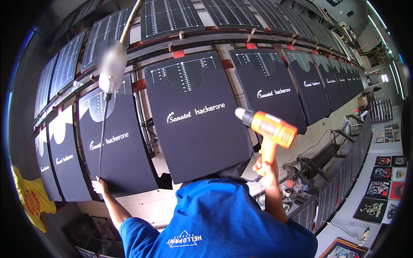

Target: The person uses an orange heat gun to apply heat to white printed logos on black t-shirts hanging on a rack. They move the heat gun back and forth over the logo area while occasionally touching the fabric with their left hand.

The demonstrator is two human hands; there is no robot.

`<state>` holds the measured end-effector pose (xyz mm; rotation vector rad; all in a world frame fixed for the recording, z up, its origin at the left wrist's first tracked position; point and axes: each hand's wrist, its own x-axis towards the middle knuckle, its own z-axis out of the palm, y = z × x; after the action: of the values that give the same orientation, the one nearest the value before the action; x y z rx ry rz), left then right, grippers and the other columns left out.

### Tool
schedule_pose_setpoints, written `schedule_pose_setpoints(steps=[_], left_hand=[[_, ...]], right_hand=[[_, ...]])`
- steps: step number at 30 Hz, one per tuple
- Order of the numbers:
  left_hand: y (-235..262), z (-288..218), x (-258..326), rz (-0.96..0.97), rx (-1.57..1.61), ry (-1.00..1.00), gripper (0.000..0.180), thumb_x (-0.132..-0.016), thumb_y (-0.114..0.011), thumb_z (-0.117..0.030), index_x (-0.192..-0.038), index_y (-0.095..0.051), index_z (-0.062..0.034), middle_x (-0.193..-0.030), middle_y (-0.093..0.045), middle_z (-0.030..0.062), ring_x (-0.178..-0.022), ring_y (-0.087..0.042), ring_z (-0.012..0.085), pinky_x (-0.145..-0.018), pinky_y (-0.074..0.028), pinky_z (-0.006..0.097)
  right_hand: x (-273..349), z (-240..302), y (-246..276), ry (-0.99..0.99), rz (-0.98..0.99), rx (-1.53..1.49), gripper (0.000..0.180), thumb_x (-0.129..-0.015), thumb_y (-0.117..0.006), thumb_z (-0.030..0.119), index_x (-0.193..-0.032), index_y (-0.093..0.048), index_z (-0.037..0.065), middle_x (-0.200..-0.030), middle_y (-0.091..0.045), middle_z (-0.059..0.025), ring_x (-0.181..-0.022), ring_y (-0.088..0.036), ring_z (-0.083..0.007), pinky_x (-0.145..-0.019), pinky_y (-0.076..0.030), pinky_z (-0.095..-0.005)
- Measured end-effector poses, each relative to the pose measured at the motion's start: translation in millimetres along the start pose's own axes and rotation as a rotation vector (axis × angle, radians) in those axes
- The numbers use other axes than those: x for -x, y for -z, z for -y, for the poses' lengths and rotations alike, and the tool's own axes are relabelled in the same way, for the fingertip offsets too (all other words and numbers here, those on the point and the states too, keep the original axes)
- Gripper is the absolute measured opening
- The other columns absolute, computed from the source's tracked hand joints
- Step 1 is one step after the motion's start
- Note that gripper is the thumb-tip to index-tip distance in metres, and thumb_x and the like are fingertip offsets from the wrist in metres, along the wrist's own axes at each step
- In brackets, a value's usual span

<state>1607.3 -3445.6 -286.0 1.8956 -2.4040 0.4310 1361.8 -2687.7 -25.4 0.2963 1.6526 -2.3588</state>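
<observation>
My right hand is wrapped round the handle of an orange heat gun. Its metal nozzle points left, beside the right edge of a black T-shirt stretched on a printing board, with white lettering across the chest. A cord leaves the foot of the handle and goes out of sight behind my blue shirt. My left hand is closed on a thin black cable. This cable hangs from a pale, blurred connector over another black T-shirt on the left.
More shirts on boards run off to both sides, one of them at the right. A metal rail with pegs separates them from a back row of bare boards. A yellow cloth hangs at far left. Racks stand at right.
</observation>
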Motion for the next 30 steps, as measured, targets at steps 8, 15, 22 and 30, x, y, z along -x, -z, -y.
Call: schedule_pose_setpoints(steps=[8, 15, 22, 30], left_hand=[[-3.5, 1.6, -8.3, -0.061, 0.020, -0.035, 0.068, -0.095, -0.049, -0.055, -0.132, -0.046, 0.0014, -0.122, -0.059, 0.0210, -0.098, -0.061, 0.0453, -0.085, -0.050, 0.055], [8.0, 11.9, 11.8, -0.031, 0.327, -0.285, 0.054, -0.101, -0.047, -0.034, -0.128, -0.050, 0.0123, -0.130, -0.052, 0.0313, -0.123, -0.048, 0.0448, -0.102, -0.041, 0.049], [42.1, 52.6, 2.9, 0.084, 0.495, -0.131, 0.041, -0.098, -0.052, -0.022, -0.122, -0.052, 0.0107, -0.117, -0.059, 0.0306, -0.106, -0.059, 0.0451, -0.093, -0.047, 0.049], [82.7, 53.7, 39.3, 0.136, 0.210, 0.010, 0.038, -0.097, -0.048, -0.034, -0.120, -0.058, -0.0052, -0.105, -0.066, 0.0235, -0.099, -0.064, 0.0416, -0.087, -0.050, 0.050]], right_hand=[[-74.0, 74.6, -97.6, -0.081, 0.237, -0.457, 0.050, -0.095, -0.058, 0.036, -0.131, -0.046, 0.003, -0.082, -0.049, -0.0009, -0.075, -0.051, -0.0140, -0.071, -0.043, -0.0300], [-76.3, 22.8, -111.4, -0.186, 0.264, -0.424, 0.053, -0.088, -0.070, 0.026, -0.129, -0.044, 0.004, -0.083, -0.052, -0.0024, -0.073, -0.052, -0.0114, -0.069, -0.046, -0.0287], [-1.2, -44.7, 22.1, 0.055, 0.005, 0.219, 0.050, -0.086, -0.068, 0.013, -0.127, -0.042, 0.002, -0.087, -0.054, -0.0035, -0.078, -0.056, -0.0116, -0.072, -0.051, -0.0279], [145.1, -173.6, 179.0, 0.035, -0.510, 0.223, 0.045, -0.089, -0.061, -0.002, -0.130, -0.043, 0.004, -0.114, -0.057, -0.0069, -0.094, -0.058, -0.0137, -0.078, -0.050, -0.0245]])
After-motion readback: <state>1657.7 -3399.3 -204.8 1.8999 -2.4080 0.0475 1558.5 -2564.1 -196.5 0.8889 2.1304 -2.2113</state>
